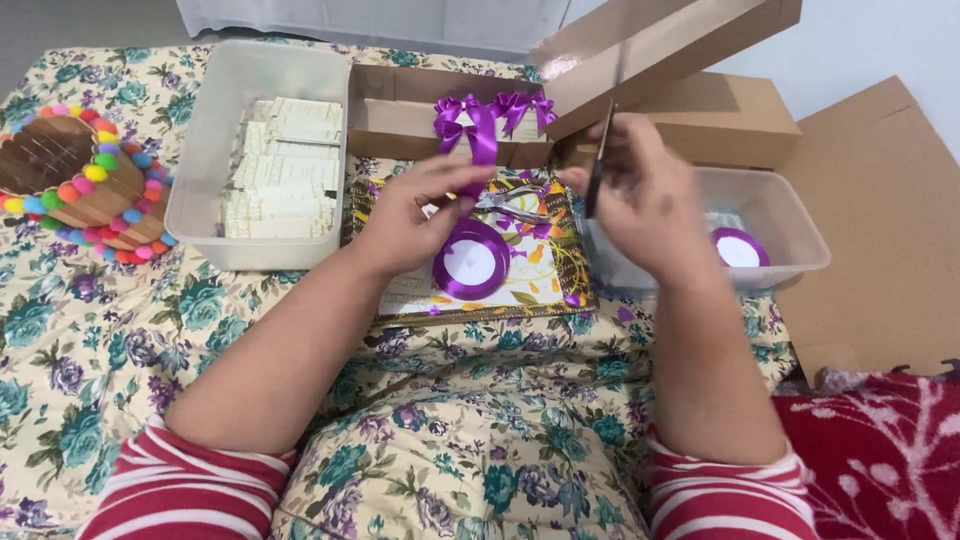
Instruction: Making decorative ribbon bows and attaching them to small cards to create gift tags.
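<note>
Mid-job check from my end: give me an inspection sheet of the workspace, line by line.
Surface: floral cloth with a patterned board in the middle.
Job's things: purple ribbon held up by the left hand; dark scissors in the right hand; purple ribbon spool and a metal tool on the board.
Clutter: white tub of cream cards; open cardboard box holding purple bows; clear tub with a second spool; pompom-rimmed basket.
Hands: left pinching the ribbon, right closed on the scissors.
Cables: nothing seen.
Surroundings: flat cardboard, red patterned fabric, pale wall.
</note>
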